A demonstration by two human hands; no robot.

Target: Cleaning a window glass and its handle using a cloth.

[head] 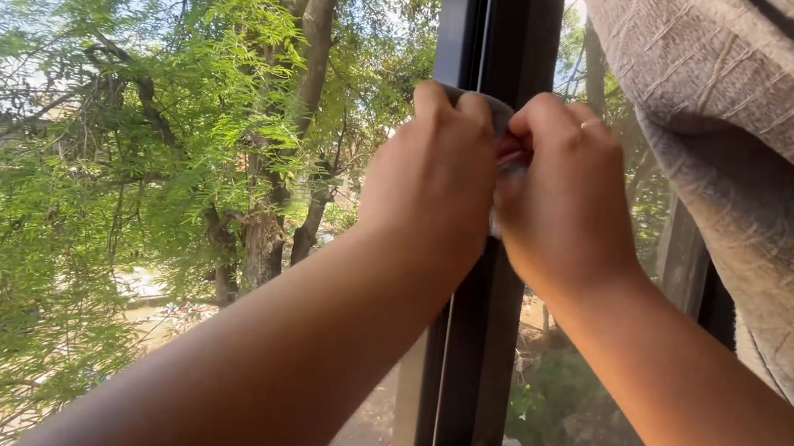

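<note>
Hands raised together at dark window frame (483, 342). Left hand (431, 182) and right hand (565, 192) both closed, pinching a small grey-and-red object (508, 146) held against the frame for support. Beige curtain (774, 146) pushed aside rightward.

Both hands up at dark window frame (524, 28): left hand (431, 182) & right hand (565, 192) pinching a small grey-red thing (505, 136), poss. a latch. Grey curtain (774, 146) top right, tree (267, 139) outside.
</note>
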